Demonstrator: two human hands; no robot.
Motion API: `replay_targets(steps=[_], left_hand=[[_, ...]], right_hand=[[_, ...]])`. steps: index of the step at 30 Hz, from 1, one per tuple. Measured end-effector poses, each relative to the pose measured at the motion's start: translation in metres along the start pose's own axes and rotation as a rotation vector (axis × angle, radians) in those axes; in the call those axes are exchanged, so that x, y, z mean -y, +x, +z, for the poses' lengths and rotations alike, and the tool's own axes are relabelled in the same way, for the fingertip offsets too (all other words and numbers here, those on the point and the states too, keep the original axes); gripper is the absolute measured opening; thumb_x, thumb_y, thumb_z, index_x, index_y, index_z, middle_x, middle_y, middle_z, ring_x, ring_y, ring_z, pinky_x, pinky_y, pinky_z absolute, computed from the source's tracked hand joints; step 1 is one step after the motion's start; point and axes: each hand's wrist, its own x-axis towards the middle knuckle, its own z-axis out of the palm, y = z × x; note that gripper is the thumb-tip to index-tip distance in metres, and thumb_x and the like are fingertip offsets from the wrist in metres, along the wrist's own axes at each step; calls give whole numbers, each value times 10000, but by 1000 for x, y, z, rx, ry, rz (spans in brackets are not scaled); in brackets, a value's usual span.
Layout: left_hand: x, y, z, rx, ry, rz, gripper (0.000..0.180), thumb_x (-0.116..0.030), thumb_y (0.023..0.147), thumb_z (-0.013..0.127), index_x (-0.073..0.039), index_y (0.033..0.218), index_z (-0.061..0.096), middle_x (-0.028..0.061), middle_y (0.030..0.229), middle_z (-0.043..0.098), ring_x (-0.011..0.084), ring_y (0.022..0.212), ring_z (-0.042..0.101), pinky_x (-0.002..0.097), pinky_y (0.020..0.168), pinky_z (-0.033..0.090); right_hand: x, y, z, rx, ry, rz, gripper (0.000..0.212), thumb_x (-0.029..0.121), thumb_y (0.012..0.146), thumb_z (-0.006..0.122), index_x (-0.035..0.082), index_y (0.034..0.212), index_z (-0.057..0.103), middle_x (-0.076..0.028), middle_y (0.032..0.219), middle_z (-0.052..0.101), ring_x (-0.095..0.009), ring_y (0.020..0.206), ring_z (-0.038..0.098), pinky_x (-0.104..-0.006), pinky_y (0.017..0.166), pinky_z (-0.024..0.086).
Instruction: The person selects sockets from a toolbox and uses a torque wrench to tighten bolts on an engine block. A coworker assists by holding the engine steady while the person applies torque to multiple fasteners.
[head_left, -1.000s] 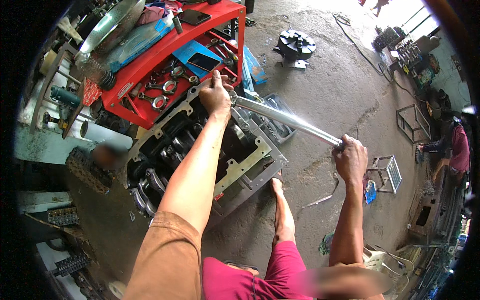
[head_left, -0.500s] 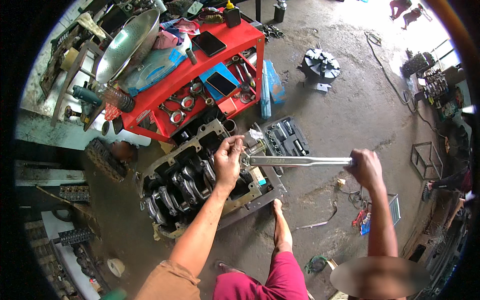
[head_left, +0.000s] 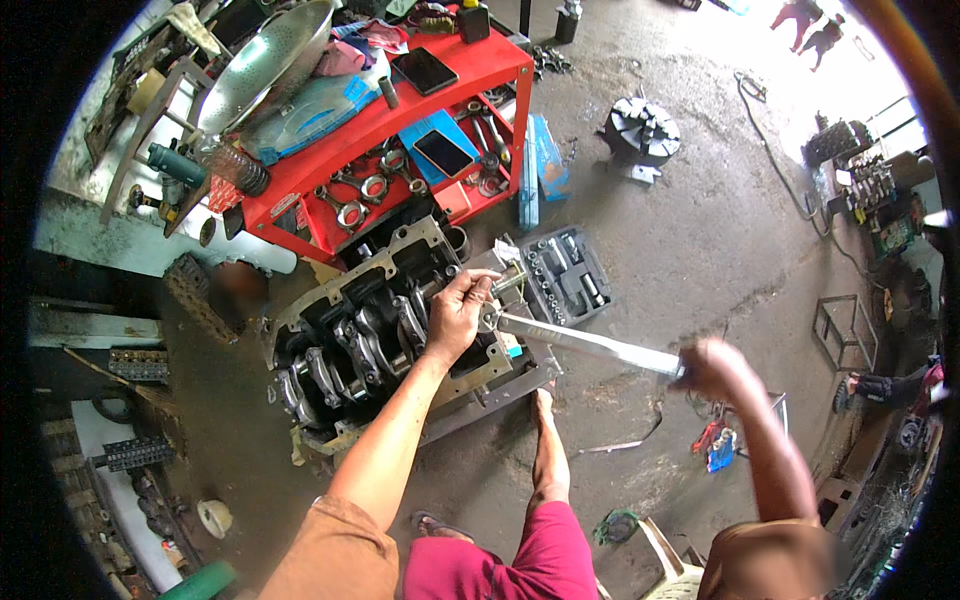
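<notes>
A long silver torque wrench spans from the engine block to the right, its far end lower than its head. My left hand is closed at the wrench's head, over the right end of the block; what lies under the palm is hidden. My right hand, blurred by motion, grips the end of the handle. Beneath my left hand lies the engine block, open side up, with a crankshaft in it. One of my feet is against the block's near right edge.
Beyond the block stands a red tool cart with connecting rods and a phone. An open socket set lies right of the block. A round chuck sits farther off. A plastic chair is near me.
My right hand has pulled the wrench handle down toward me, so the wrench now slants instead of lying level. My left hand stays at its head. The view has shifted slightly.
</notes>
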Motion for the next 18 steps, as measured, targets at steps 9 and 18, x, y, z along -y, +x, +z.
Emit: replay_targets(steps=[9,18], left_hand=[[13,1,3,55,43,68,262,-317,990,531,-94,1026,666,-15,773,634,72,646,592,242,601,468],[15,7,18,-160,-34,-16,467,-396,1018,407,-52,894,695,58,586,641,162,554,643,317,544,470]], right_hand=[[117,-80,126,-682,368,378,377,332,732,771,56,835,535,-153,824,616,-364,839,606,-474,709,454],[155,-81,151,-969,223,561,174,160,734,673,66,835,567,-129,781,609,-335,789,599,-449,695,446]])
